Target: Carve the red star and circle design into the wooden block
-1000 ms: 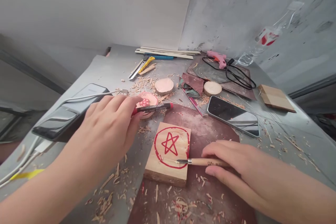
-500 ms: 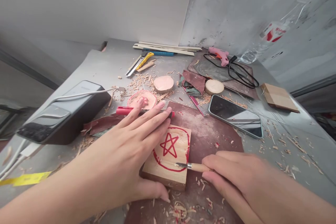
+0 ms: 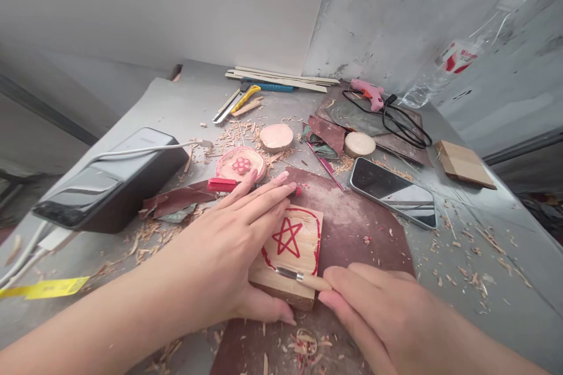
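Note:
A square wooden block (image 3: 303, 246) with a red star inside a red outline lies on brown sandpaper (image 3: 365, 234). Across its left side rests my left hand (image 3: 233, 240), fingers stretched forward and thumb at the near edge, pressing it. My right hand (image 3: 373, 299) is closed around the wooden handle of a carving tool (image 3: 308, 280), whose metal tip is at the lower part of the red outline. Beneath my left fingertips is a red marker (image 3: 222, 185). Just beyond lies a round wood slice (image 3: 240, 164) with a red flower.
A black device (image 3: 114, 181) with white cables stands left, and a phone (image 3: 393, 192) lies right. Farther back are wood slices (image 3: 276, 137), a utility knife (image 3: 235, 104), a pink glue gun (image 3: 369, 94) and a bottle (image 3: 461, 53). Shavings are scattered around.
My right hand has moved left with the carving tool, its tip now farther left along the outline's bottom. The marker, block and my left hand appear slightly farther right.

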{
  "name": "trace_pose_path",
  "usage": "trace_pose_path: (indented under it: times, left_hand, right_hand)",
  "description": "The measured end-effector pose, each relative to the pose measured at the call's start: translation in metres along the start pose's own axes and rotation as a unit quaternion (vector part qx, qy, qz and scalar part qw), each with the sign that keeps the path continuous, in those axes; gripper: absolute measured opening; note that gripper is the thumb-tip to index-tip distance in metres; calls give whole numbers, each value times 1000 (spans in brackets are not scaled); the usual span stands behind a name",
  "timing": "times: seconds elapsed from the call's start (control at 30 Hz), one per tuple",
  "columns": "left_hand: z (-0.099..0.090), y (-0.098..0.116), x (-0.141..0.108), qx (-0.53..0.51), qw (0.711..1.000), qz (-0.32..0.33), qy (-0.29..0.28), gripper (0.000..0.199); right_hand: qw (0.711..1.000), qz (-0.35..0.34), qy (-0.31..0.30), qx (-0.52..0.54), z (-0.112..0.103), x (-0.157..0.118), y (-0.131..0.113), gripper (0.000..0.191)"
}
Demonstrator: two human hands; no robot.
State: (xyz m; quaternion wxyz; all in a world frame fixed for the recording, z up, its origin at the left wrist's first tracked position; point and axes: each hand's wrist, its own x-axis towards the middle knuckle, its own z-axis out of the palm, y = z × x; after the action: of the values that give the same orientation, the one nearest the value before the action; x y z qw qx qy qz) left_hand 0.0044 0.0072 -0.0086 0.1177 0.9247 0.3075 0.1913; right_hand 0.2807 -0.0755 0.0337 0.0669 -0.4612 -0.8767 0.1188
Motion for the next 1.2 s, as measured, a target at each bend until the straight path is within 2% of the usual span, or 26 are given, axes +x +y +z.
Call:
trace_pose_path:
  times: [0.1, 0.27, 0.43, 0.57, 0.77, 0.93, 1.07, 1.2]
  left_hand:
    - [-5, 1, 3, 3, 1000, 1, -16, 130]
    - [-10, 4, 8, 18, 1000, 11, -15, 136]
    - [-6, 3, 4, 31, 999, 19, -4, 134]
    - [-3, 1, 2, 30, 999, 24, 4, 135]
    - [-6, 4, 6, 53, 998, 37, 15, 136]
    - [0, 6, 4, 59, 997, 37, 23, 136]
    - [7, 5, 1, 55, 997, 29, 40, 136]
    - [3, 5, 4, 61, 997, 32, 38, 138]
  right_hand:
    - [1000, -7, -7, 13, -13, 3, 5, 42]
    - [998, -6, 43, 35, -37, 8, 10, 47]
    - [998, -29, 47, 11, -44, 13, 4, 53]
    - [998, -49, 33, -26, -42, 8, 5, 58]
    - [1000, -20, -4, 8, -29, -5, 18, 53]
    - [999, -32, 13, 16, -20, -11, 25, 51]
    - [998, -48, 27, 29, -12, -5, 22, 48]
    - [996, -71, 21, 40, -3, 8, 14, 45]
